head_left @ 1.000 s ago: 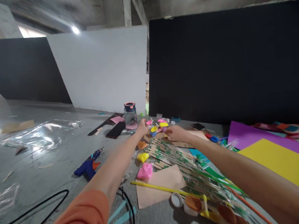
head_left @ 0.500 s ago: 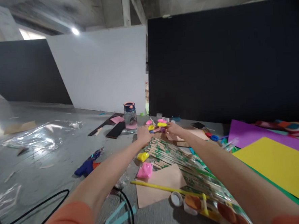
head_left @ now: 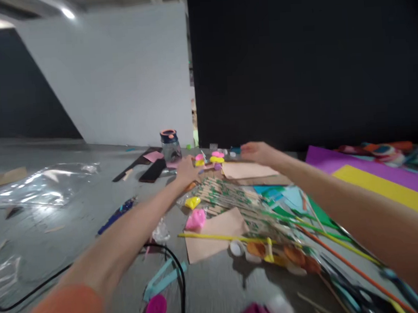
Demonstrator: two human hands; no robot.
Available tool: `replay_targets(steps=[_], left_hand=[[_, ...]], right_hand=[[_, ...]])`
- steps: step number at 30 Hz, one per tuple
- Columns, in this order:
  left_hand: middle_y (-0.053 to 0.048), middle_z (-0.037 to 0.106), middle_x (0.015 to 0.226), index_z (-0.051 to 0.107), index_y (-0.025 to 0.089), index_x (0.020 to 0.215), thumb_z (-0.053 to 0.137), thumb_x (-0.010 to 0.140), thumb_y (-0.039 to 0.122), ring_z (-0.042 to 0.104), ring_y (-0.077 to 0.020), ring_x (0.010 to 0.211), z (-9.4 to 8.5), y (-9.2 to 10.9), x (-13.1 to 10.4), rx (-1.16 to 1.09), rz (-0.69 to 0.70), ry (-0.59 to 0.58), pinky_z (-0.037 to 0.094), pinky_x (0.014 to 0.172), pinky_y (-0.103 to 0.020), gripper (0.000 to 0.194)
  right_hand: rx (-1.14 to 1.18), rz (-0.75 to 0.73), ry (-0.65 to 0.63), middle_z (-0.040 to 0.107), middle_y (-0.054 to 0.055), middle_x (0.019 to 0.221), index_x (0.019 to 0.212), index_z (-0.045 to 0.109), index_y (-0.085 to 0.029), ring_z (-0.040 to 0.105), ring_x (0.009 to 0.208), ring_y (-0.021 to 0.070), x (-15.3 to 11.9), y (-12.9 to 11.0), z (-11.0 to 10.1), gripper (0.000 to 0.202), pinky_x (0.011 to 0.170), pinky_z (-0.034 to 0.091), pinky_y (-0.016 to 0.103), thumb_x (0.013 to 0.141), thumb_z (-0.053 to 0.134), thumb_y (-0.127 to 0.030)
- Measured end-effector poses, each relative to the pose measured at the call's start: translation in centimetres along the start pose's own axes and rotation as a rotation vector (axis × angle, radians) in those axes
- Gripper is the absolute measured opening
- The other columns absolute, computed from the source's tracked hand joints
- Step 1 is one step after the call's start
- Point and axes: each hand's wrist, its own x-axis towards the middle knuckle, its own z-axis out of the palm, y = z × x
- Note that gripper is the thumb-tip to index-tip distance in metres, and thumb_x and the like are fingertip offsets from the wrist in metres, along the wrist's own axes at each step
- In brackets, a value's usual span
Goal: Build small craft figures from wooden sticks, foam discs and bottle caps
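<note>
My left hand (head_left: 186,170) reaches forward beside small pink-and-yellow clay pieces (head_left: 199,161). Its fingertips are hidden behind the hand, so I cannot see whether it grips anything. Just right of it are another yellow clay piece (head_left: 217,160) with pink on top and a purple lump (head_left: 217,167). My right hand (head_left: 255,152) is raised over the far edge of a beige card sheet (head_left: 248,169). Its fingers look curled together, slightly blurred, and anything between them is too small to make out. Wooden sticks in printed wrapping (head_left: 229,195) lie between my forearms.
A water bottle (head_left: 171,147) stands beyond my left hand, near a dark phone-like slab (head_left: 153,170). Pink clay (head_left: 196,219), yellow clay (head_left: 192,203) and a yellow stick (head_left: 207,237) lie nearer. Scissors (head_left: 366,298) sit lower right; a black cable (head_left: 183,276) curves lower left.
My right hand has left the clay pieces and moved right and up. My left hand stays beside them. The view has tilted down and turned slightly right.
</note>
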Motion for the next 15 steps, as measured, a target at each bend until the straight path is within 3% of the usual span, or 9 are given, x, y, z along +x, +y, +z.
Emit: replay_targets(steps=[3, 5, 8, 9, 11, 13, 15], left_hand=[[-0.013, 0.064, 0.112, 0.060, 0.011, 0.107, 0.069, 0.084, 0.023, 0.059, -0.0275, 0.110, -2.5, 1.8, -0.3, -0.062, 0.091, 0.061, 0.044, 0.099, -0.042, 0.028], [-0.010, 0.064, 0.110, 0.060, 0.012, 0.106, 0.065, 0.085, 0.020, 0.058, -0.0243, 0.110, -4.6, 3.5, -1.0, -0.118, 0.219, 0.101, 0.041, 0.101, -0.040, 0.023], [-0.005, 0.063, 0.105, 0.060, 0.012, 0.108, 0.056, 0.092, 0.021, 0.055, -0.0171, 0.108, -8.2, 6.5, -4.0, -0.182, 0.431, 0.141, 0.038, 0.102, -0.038, 0.019], [-0.003, 0.063, 0.096, 0.061, 0.012, 0.104, 0.054, 0.093, 0.023, 0.056, -0.0172, 0.102, -9.3, 7.6, -5.5, -0.200, 0.545, 0.204, 0.040, 0.098, -0.038, 0.017], [-0.002, 0.061, 0.089, 0.060, 0.015, 0.097, 0.052, 0.096, 0.025, 0.058, -0.0164, 0.090, -11.1, 9.7, -9.0, -0.233, 0.741, 0.176, 0.044, 0.088, -0.034, 0.013], [0.000, 0.061, 0.081, 0.060, 0.019, 0.094, 0.053, 0.097, 0.028, 0.059, -0.0171, 0.081, -12.1, 11.2, -12.4, -0.224, 0.902, -0.026, 0.045, 0.082, -0.033, 0.011], [-0.002, 0.062, 0.084, 0.060, 0.020, 0.092, 0.055, 0.096, 0.032, 0.060, -0.0198, 0.082, -12.1, 12.2, -15.0, -0.161, 0.984, -0.258, 0.046, 0.078, -0.034, 0.013]], right_hand=[[0.006, 0.038, 0.002, 0.073, 0.006, 0.101, 0.117, 0.066, -0.013, 0.069, 0.083, 0.0171, -5.5, 0.0, -5.0, 0.022, 0.082, 0.058, 0.039, 0.097, 0.059, -0.019], [-0.012, -0.017, 0.008, 0.073, 0.003, 0.097, 0.112, 0.070, -0.016, 0.070, 0.090, 0.0178, -10.8, -0.6, -8.1, 0.023, 0.087, 0.054, 0.039, 0.095, 0.061, -0.029], [-0.277, -0.189, -0.011, 0.075, 0.005, 0.097, 0.102, 0.075, -0.029, 0.071, 0.086, 0.0237, -20.1, -1.5, -10.6, 0.032, 0.074, 0.057, 0.041, 0.095, 0.055, -0.053], [-0.304, -0.182, -0.015, 0.076, 0.005, 0.094, 0.099, 0.075, -0.033, 0.072, 0.080, 0.0247, -23.1, -1.6, -10.8, 0.031, 0.066, 0.058, 0.041, 0.095, 0.053, -0.055], [-0.319, -0.154, -0.106, 0.077, 0.005, 0.094, 0.104, 0.073, -0.040, 0.073, 0.078, 0.0268, -28.2, -1.2, -10.0, 0.023, 0.061, 0.059, 0.042, 0.094, 0.056, -0.051], [-0.333, -0.150, -0.195, 0.076, 0.004, 0.101, 0.109, 0.070, -0.040, 0.073, 0.085, 0.0268, -31.6, -0.4, -8.6, 0.021, 0.068, 0.061, 0.042, 0.097, 0.055, -0.045], [-0.339, -0.137, -0.270, 0.076, 0.004, 0.103, 0.111, 0.069, -0.036, 0.073, 0.090, 0.0268, -32.9, 0.7, -7.3, 0.022, 0.071, 0.060, 0.041, 0.098, 0.052, -0.042]])
